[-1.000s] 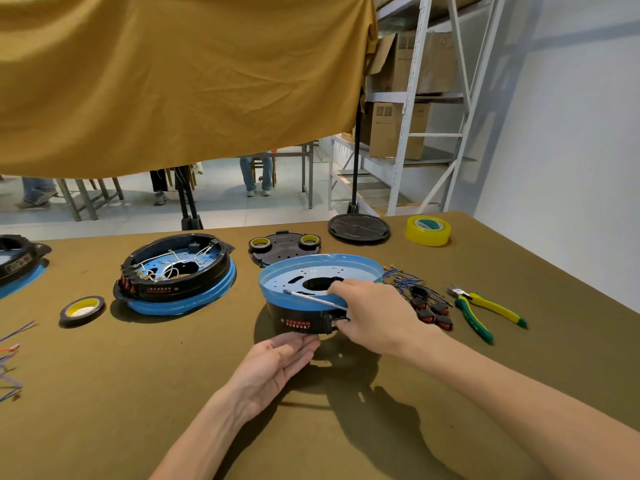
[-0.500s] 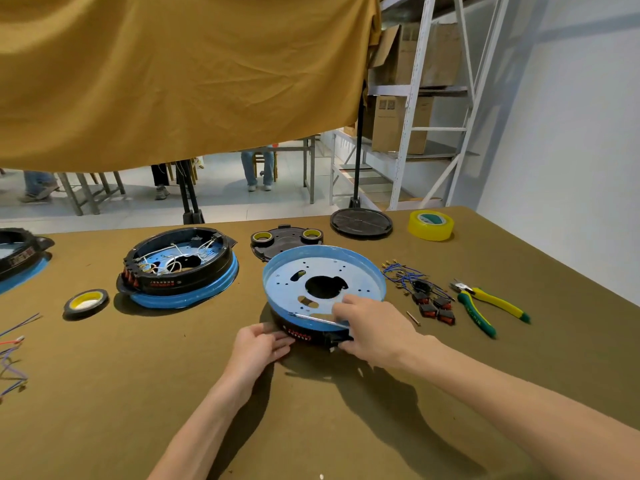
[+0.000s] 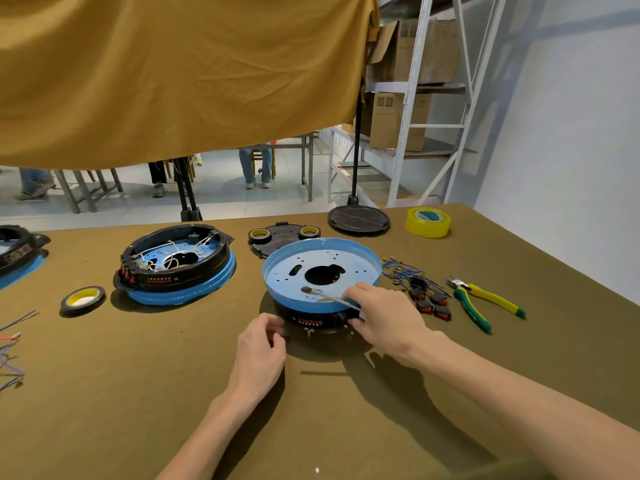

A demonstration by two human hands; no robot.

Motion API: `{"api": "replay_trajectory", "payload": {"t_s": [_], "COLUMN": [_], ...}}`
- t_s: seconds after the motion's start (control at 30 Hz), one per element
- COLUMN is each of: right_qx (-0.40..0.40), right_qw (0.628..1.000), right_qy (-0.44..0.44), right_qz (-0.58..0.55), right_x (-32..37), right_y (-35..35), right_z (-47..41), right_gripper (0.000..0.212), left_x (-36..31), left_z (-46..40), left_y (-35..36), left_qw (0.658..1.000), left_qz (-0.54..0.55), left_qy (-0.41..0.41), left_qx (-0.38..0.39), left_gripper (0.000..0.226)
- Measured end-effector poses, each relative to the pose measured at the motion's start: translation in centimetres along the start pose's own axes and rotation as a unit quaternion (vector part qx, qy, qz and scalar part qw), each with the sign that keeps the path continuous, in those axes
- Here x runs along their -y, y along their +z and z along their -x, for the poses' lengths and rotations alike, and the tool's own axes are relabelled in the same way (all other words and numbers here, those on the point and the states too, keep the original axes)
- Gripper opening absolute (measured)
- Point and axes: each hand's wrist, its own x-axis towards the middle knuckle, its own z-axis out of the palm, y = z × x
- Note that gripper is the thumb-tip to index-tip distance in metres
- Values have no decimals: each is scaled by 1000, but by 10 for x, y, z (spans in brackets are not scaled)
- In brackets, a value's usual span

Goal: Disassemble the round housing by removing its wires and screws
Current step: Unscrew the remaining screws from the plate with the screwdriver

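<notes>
Round housing [image 3: 322, 275] sat on the table [image 3: 346, 427] roughly mid-width, closer to the far edge than the near one, blue dished plate facing up, black body under it. Right hand [image 3: 384, 315] was curled over the housing's near-right rim, pinching a thin metal tool [image 3: 332, 297] that lay across the blue plate with its tip near a slot. Left hand [image 3: 259, 348] was at the near-left side of the black body, fingers curled, tips touching or just off the shell; cannot tell which.

Surroundings:
- Right of the housing: pile of blue wires [image 3: 401, 270] and black/red switches [image 3: 431, 303], just beside the right hand. Further right, green-yellow pliers [image 3: 485, 301].
- Left: second housing [image 3: 176, 263], black ring up with white wires inside, on its blue plate. Black tape roll [image 3: 82, 299] near it toward the left edge.
- Behind the housing: black cover plate [image 3: 277, 235] with two tape rolls on it, partly hidden by the blue rim.
- Far edge: black round stand base [image 3: 358, 220] and yellow tape roll [image 3: 428, 221].
- Left edge: third housing [image 3: 17, 252] cut off by the frame, loose coloured wires [image 3: 10, 348] nearer.
- Mustard cloth [image 3: 173, 74] hung over the far side, blocking most of the room.
</notes>
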Motion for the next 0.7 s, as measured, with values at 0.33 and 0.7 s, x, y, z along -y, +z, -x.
{"api": "replay_trajectory", "payload": {"t_s": [0.33,0.7], "right_qx": [-53,15], "right_qw": [997,985], "right_qy": [10,97], "right_qz": [-48,-142], "right_x": [-5,-18], "right_y": [-10,11], "right_z": [-3,11], "right_gripper": [43,44], "left_x": [-7,-1], "left_z": [-5,3], "left_y": [10,8], "left_qw": [993,991], "left_qz": [-89,37], "left_qy": [42,123], "left_qx": [65,41], "left_gripper": [34,12]}}
